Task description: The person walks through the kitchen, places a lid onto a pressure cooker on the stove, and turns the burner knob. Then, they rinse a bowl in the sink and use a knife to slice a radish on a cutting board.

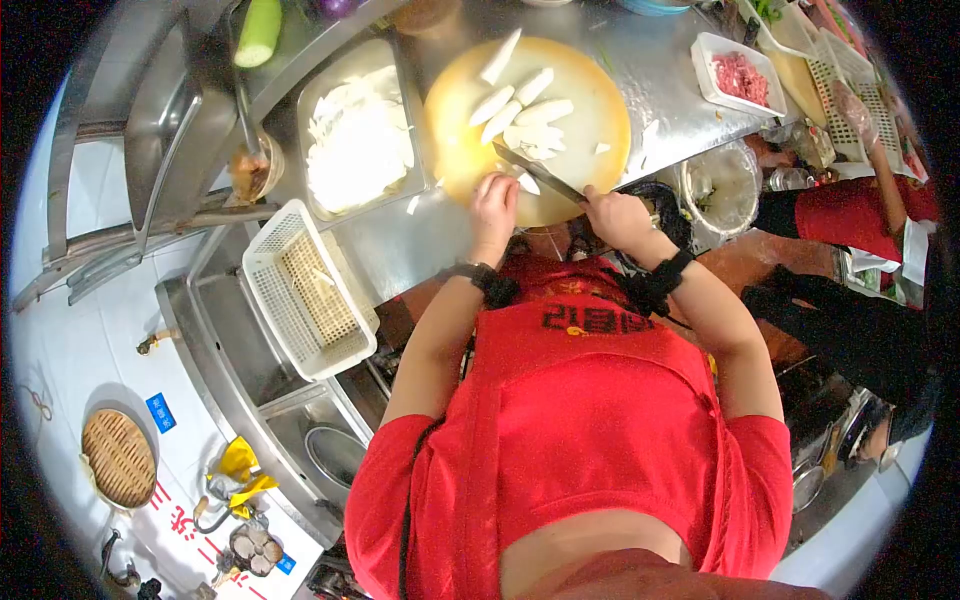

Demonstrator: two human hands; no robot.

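My right hand (618, 217) is closed around the handle of a kitchen knife (550, 175), whose blade slants up and left over a round, yellowish cutting board (608, 110). Beside the blade, my left hand (494, 205) rests at the board's near edge with its fingers curled together; what lies under the fingertips is hidden. A small white vegetable piece (528, 184) is by the knife, close to my left fingers. Several long, peeled white vegetable pieces (490, 105) lie farther back on the board, with a cluster of cut white pieces (540, 140) near its middle.
Left of the board stands a metal tray (408, 185) heaped with white slices. A white perforated basket (262, 250) sits lower left. Pink meat fills a white container (708, 85) at right. A lined bucket (745, 205) is below the counter edge. Another person's arm (880, 165) shows far right.
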